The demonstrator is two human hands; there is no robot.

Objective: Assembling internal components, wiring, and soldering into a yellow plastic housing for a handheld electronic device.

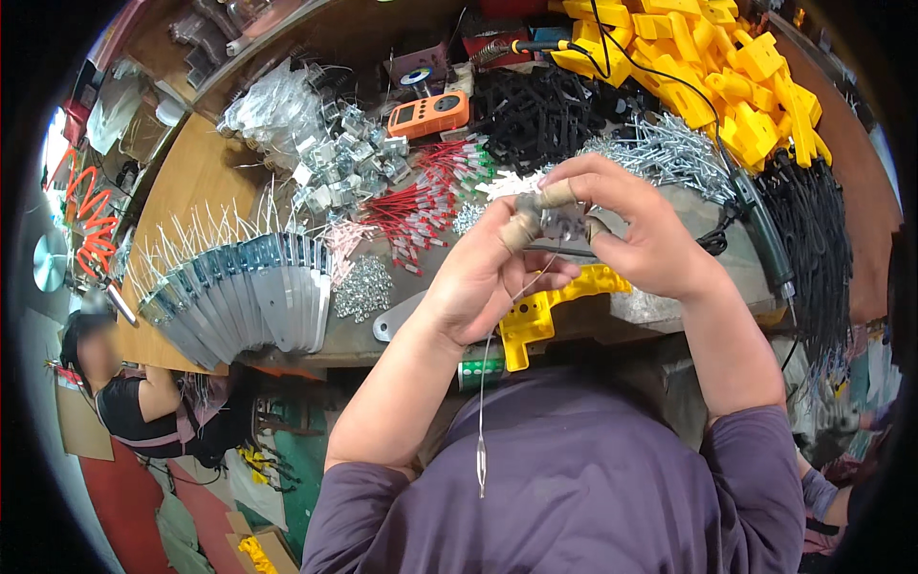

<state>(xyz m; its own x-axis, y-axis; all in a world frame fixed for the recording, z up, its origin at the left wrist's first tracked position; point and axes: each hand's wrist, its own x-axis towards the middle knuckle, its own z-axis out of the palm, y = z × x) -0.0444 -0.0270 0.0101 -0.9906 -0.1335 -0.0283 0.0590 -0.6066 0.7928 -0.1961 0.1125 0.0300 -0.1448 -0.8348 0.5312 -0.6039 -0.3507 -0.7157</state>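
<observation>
My left hand (475,275) and my right hand (639,228) meet above the bench's near edge, with tape wrapped round some fingertips. Between them they pinch a small grey, partly see-through boxy part (564,226); its details are blurred. A thin pale wire (484,383) runs down from my left hand and dangles in front of my shirt, with a narrow clear tip at its lower end. Under the hands lies a yellow plastic piece (529,323), partly covered by them. Beside my left wrist, a flat grey metal strip (394,323) shows its rounded, holed end.
Fanned metal blades with wires (253,292) line the left. Small nuts (363,289), red-wired parts (411,210), clear boxy parts (349,158), an orange meter (428,115), screws (660,153) and yellow housings (746,86) crowd the bench. A corded screwdriver (765,225) hangs right. Another person (134,402) sits left.
</observation>
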